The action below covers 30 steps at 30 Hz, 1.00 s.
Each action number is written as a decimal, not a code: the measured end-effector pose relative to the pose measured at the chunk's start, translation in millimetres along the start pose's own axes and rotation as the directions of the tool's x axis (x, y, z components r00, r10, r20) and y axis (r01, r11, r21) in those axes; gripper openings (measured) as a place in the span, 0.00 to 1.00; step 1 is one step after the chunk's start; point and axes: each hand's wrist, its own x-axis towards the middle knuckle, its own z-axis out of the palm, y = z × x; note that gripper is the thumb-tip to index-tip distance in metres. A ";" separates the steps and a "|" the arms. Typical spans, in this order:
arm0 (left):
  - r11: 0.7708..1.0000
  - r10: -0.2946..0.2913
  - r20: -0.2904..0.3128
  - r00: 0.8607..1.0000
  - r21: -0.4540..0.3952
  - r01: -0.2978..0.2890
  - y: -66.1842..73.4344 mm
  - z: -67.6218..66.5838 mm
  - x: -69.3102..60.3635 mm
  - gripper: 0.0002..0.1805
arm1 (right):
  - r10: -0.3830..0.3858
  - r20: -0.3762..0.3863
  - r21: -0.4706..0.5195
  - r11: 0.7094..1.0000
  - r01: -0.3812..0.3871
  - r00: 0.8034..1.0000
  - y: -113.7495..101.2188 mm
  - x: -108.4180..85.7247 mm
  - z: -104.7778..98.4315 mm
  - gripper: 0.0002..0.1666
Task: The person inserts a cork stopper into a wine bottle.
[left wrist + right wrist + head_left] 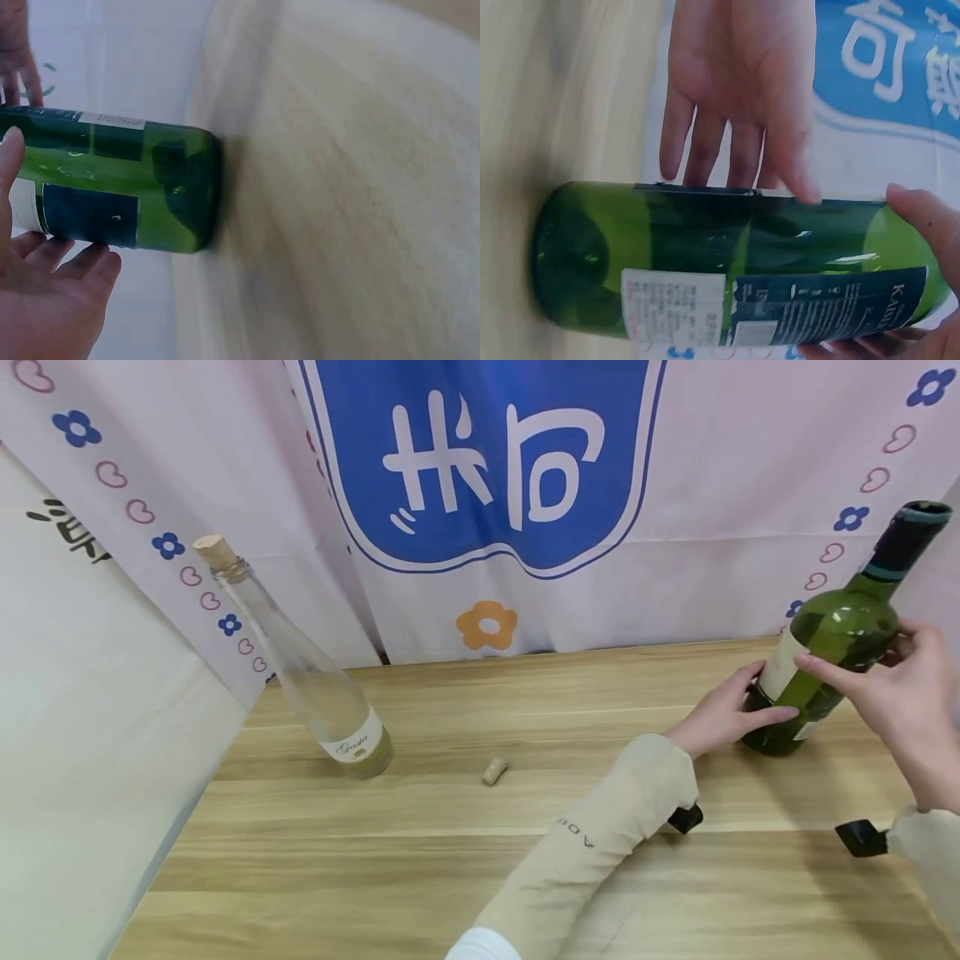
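A green glass wine bottle (847, 622) with a dark neck stands on the right of the table in the head view, held by both hands. My left hand (712, 714) grips it low down, fingers behind it and thumb near the pale label (782, 664). Higher up, my right hand (903, 693) holds the body, its thumb over the label side. The left wrist view shows the bottle's base (191, 195) and liquid inside. Printed back labels (679, 304) face the right wrist camera. Some fingers are hidden behind the glass.
On the left stands a tall clear bottle (303, 681) with a cork (215, 552) in its mouth. A small loose cork (494, 771) lies on the wooden table (360, 860). Behind hangs a printed curtain (637, 585).
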 end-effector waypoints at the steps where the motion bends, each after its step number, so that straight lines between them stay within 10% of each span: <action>1: 1.000 0.001 -0.002 1.000 -0.029 -0.001 0.2 -1.6 -1.5 0.38 | -0.001 0.007 -0.003 1.000 0.001 1.000 -2.6 -2.9 0.3 0.56; 14: 0.996 -0.011 0.012 1.000 -0.088 0.012 17.3 -36.8 -30.7 0.42 | -0.118 0.043 0.021 0.993 0.117 0.992 -37.5 -42.5 2.0 0.54; 22: 0.997 0.074 0.061 0.995 0.018 -0.075 34.1 -72.9 -66.2 0.46 | -0.194 0.038 0.114 0.975 0.189 0.980 -61.6 -68.3 3.5 0.52; 30: 0.984 0.166 0.019 0.986 0.063 -0.167 48.0 -110.5 -111.3 0.46 | -0.463 0.059 0.331 0.845 0.420 0.884 -92.7 -91.2 9.6 0.55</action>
